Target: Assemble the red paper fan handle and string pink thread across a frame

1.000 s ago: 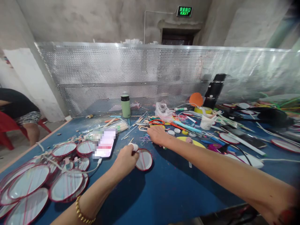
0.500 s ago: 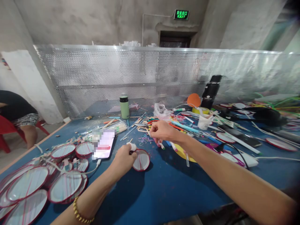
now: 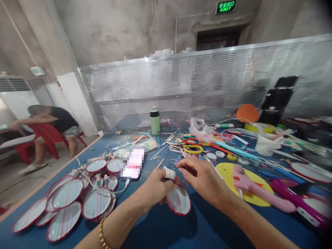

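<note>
Resting on the blue worktop (image 3: 181,231) near its front edge, a red-rimmed round disc (image 3: 178,200) sits under both hands. The left hand (image 3: 153,188), thumb wrapped in white tape, is clamped on the disc's upper rim, while the right hand (image 3: 202,178) hovers just above with fingertips pinched together. A pink glue gun (image 3: 249,185) lies to the right on a yellow disc (image 3: 228,173); finished discs (image 3: 77,197) pile up at left beside a phone (image 3: 133,162).

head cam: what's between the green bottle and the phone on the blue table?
In the head view, between the green cylindrical bottle and the phone lies a clear bag of wooden sticks, plus loose sticks on the blue table.
</note>
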The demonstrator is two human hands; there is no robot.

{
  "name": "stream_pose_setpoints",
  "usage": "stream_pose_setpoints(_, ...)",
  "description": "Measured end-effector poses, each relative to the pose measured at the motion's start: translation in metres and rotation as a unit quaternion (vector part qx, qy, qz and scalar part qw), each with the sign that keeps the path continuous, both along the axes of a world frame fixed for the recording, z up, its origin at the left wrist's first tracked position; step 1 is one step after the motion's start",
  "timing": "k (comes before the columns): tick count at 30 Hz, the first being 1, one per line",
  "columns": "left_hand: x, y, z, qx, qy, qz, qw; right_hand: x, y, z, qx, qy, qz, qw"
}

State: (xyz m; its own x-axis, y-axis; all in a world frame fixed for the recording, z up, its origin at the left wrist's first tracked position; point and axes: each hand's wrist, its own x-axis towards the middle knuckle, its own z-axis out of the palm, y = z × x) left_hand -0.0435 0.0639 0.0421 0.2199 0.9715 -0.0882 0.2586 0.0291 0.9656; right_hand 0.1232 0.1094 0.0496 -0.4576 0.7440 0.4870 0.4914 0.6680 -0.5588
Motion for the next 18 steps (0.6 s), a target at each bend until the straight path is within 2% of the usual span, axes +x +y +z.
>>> stream_pose_setpoints(5, -0.003, 0.000, -0.002, 0.030, -0.009, -0.007, 0.999, 0.002, -0.003, -0.007, 0.031, -0.023, 0.048, 0.998)
stream_pose_setpoints(11, -0.003, 0.000, 0.001, 0.055, 0.002, -0.016, 0.998, 0.004, -0.005, -0.012, 0.063, -0.041, 0.037, 0.997)
stream_pose_setpoints(15, -0.003, 0.000, 0.004, 0.074, -0.020, -0.023, 0.997, 0.004, -0.008, -0.013, 0.058, -0.027, 0.035, 0.997)
stream_pose_setpoints(18, -0.003, 0.000, 0.002, 0.087, -0.032, -0.003, 0.996, 0.005, -0.010, -0.012, 0.028, -0.003, 0.042, 0.999)
